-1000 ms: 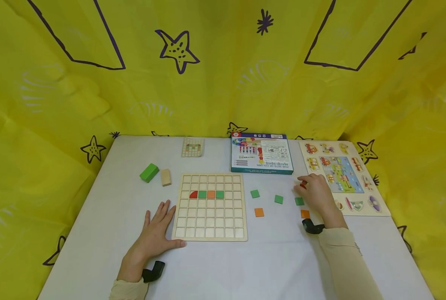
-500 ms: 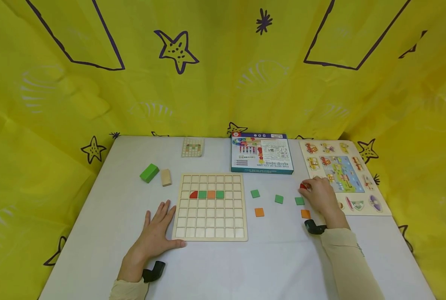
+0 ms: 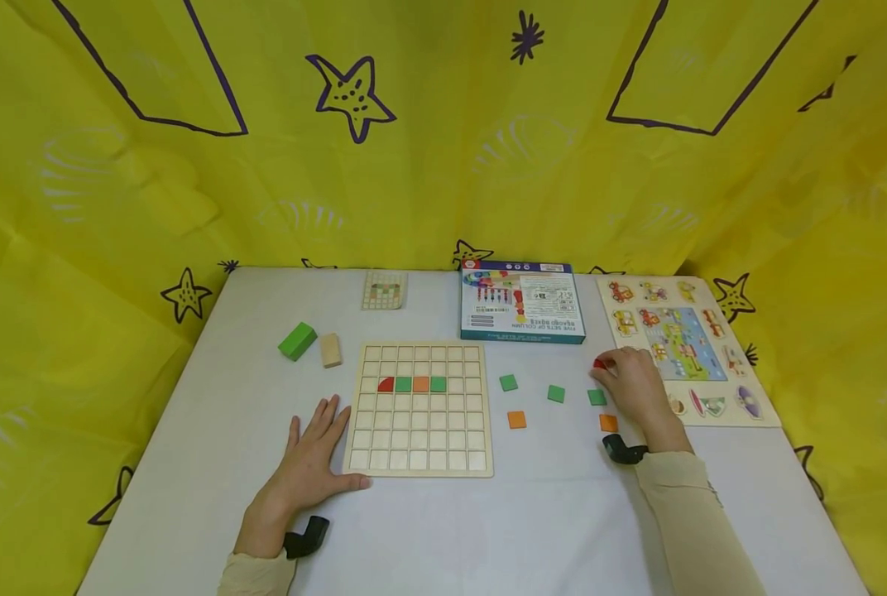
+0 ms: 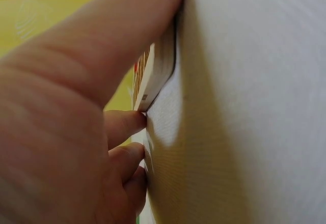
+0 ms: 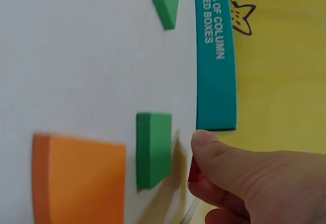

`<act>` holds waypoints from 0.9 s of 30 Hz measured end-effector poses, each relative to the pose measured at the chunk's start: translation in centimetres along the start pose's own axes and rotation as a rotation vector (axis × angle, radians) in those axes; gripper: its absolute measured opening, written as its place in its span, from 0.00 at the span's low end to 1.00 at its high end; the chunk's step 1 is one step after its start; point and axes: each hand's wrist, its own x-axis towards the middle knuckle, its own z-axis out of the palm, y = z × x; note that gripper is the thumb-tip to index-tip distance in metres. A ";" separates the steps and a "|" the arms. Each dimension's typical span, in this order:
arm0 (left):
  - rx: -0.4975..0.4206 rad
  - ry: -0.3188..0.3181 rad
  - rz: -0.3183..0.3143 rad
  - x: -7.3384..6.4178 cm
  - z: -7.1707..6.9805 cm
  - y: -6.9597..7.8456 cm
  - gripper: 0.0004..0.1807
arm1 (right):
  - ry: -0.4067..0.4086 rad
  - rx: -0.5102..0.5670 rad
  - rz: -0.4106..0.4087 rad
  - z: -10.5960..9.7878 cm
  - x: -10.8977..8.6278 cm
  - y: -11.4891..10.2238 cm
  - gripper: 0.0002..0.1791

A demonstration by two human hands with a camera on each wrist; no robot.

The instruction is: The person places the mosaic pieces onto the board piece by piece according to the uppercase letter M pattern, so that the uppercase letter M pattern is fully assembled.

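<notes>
In the head view my left hand (image 3: 305,468) rests on the table with fingers spread, its thumb and fingertips at the front left corner of a wooden grid board (image 3: 419,422). The left wrist view shows the thumb lying along the board's edge (image 4: 162,68). One row of the board holds a red quarter-round tile (image 3: 386,385), a green, an orange and another green square. Over on the right, my right hand (image 3: 637,393) pinches a small red tile (image 5: 194,170) between thumb and fingers, which hide most of it. A green square (image 5: 154,150) lies just beside that hand.
Between board and right hand lie more green squares (image 3: 556,394) and orange squares (image 3: 516,420). Behind are a pattern card (image 3: 384,291) and a flat box (image 3: 521,302). A picture puzzle (image 3: 692,356) stands right; a green block (image 3: 297,341) and a plain wooden block (image 3: 330,351) lie left.
My right hand's fingers have come together on the red tile, the hand moving slightly right and then slightly back left. The left hand and the board have stayed put.
</notes>
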 end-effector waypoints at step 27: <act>0.003 0.002 -0.002 0.0 0.0 0.1 0.65 | -0.108 0.078 -0.228 3.1 1.9 -10.5 0.10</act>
